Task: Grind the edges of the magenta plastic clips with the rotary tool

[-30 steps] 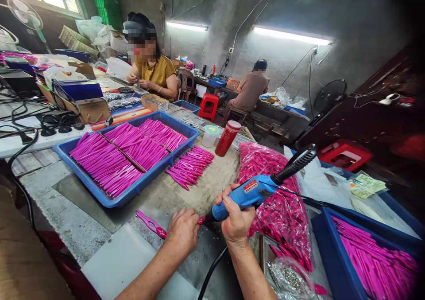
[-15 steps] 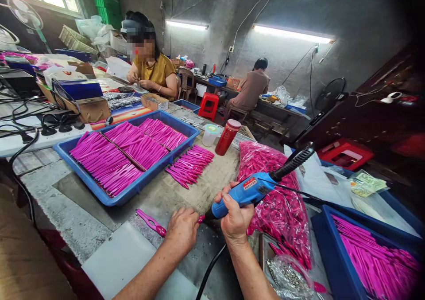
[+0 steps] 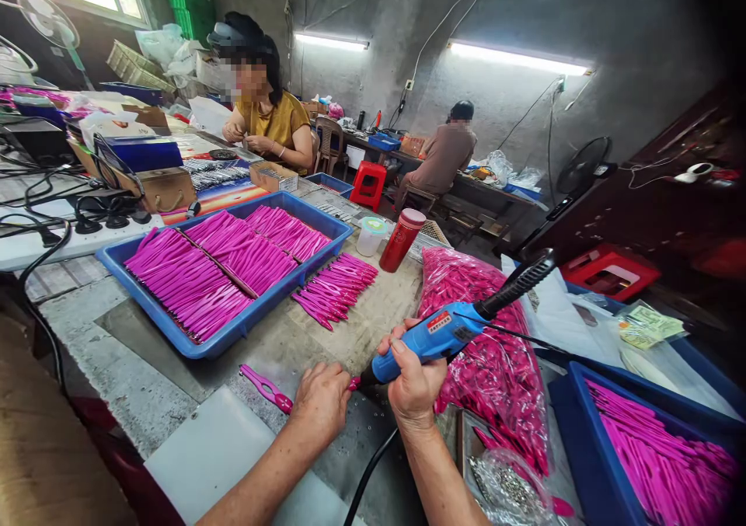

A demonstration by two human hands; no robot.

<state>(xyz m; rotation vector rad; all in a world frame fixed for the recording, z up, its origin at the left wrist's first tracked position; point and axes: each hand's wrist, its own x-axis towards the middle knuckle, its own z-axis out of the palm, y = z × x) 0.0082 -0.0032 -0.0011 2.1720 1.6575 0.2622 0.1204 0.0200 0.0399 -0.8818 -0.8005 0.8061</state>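
Observation:
My right hand (image 3: 416, 378) is wrapped round a blue electric screwdriver (image 3: 434, 330), whose black hanger end points up to the right. Its dark nose meets the tip of a slim pink plastic piece (image 3: 265, 388). Over the middle of that piece, my left hand (image 3: 320, 403) is closed, pressing it to the metal work surface. A slotted pink end sticks out to the left of the fingers. Whatever lies under the screwdriver's nose is hidden. Beyond my hands lies a row of similar pink pieces (image 3: 335, 289) with darker tips.
Blue trays of pink pieces stand at left (image 3: 203, 349) and right (image 3: 574, 433). A clear bag (image 3: 483, 339) of pink parts lies behind the screwdriver, near a red flask (image 3: 402, 240) and a lidded cup (image 3: 371, 237). Small metal parts (image 3: 510, 483) fill a bag. Two people sit further back.
The view has shifted slightly. Both hands, the screwdriver and the pink piece keep their places relative to one another.

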